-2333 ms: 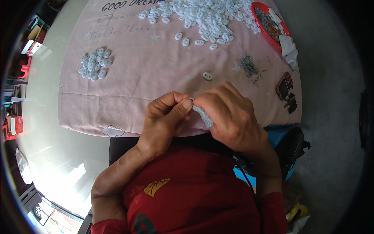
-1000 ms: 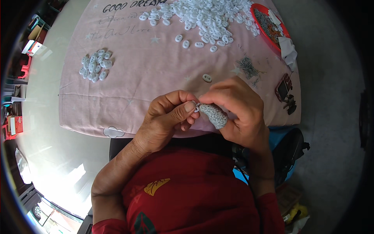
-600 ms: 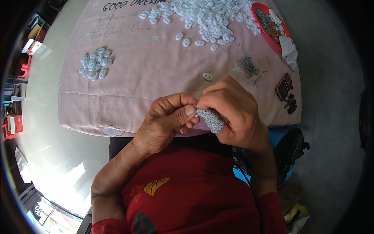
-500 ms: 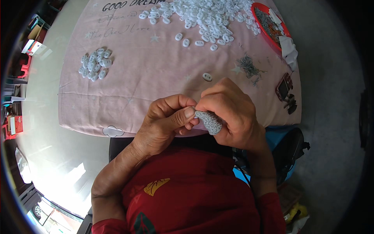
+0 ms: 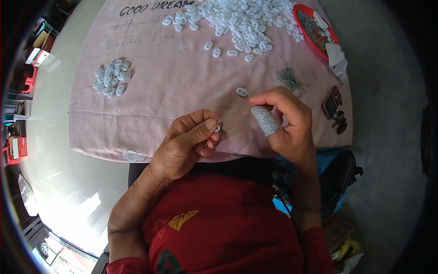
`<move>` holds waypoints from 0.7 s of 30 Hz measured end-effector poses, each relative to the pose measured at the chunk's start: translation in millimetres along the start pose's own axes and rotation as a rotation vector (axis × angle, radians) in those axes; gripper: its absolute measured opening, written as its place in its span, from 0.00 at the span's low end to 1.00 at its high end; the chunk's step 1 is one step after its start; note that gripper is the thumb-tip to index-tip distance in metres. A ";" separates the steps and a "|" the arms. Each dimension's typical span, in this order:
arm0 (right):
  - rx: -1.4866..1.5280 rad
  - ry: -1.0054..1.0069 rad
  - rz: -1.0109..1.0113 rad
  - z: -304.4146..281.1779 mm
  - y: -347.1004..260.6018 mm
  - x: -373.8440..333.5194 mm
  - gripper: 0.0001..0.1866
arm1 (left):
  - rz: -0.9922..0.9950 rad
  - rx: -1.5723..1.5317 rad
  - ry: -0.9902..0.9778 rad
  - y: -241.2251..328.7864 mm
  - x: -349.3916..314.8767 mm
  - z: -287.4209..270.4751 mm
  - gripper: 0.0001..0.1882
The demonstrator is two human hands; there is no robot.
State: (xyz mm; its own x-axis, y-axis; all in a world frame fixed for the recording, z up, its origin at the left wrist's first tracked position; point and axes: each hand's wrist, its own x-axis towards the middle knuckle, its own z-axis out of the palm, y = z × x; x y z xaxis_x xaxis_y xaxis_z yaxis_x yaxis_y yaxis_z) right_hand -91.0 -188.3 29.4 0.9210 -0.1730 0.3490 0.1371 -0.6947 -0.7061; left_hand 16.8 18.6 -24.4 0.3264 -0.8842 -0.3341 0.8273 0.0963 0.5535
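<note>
My left hand is closed in a pinch over the near edge of the cloth. Between its thumb and fingertips is a small white oval plastic piece, mostly covered, with a thin metallic bit showing at the thumb tip. To its right, my right hand is held apart with thumb and index finger spread and nothing visible between them. A grey knitted cover wraps its thumb. One white two-holed oval piece lies on the cloth just beyond my right fingertips.
A large heap of white oval pieces spreads across the far side of the pink cloth. A smaller pile sits at the left. To the right are loose thin metallic pins, a red tray and a dark phone-like device.
My right hand has moved away from the left, to the right, and its fingers have opened. My left hand keeps its pinch, and the small white piece in it now shows.
</note>
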 end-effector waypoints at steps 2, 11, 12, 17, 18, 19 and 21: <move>-0.024 0.001 -0.082 7.7 -0.8 1.1 0.13 | 0.001 -0.016 -0.013 1.0 2.9 0.6 0.10; -0.132 -0.040 -0.420 20.8 -10.8 9.7 0.17 | -0.077 -0.037 -0.089 5.3 -2.6 4.3 0.10; -0.133 -0.040 -0.420 21.0 -9.8 9.5 0.17 | -0.095 -0.049 -0.093 6.2 -3.3 4.4 0.10; -0.170 -0.035 -0.492 25.3 -8.4 8.9 0.17 | -0.111 -0.014 -0.076 6.0 -4.4 2.9 0.10; -0.171 -0.035 -0.491 25.6 -8.9 8.1 0.17 | -0.107 -0.006 -0.072 5.8 -4.1 2.4 0.10; -0.177 -0.054 -0.480 26.1 -9.2 7.2 0.17 | -0.102 0.002 -0.069 5.4 -3.9 2.0 0.11; -0.185 -0.072 -0.470 25.7 -7.2 6.8 0.18 | -0.099 0.013 -0.055 4.0 -4.1 0.8 0.11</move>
State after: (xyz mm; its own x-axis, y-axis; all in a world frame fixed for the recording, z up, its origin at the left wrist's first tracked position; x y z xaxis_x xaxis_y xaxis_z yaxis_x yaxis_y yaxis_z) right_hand -76.4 -166.5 21.1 0.7991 0.2314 0.5549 0.4815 -0.7990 -0.3602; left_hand 18.4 22.2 -20.2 0.2173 -0.9129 -0.3455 0.8482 0.0015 0.5296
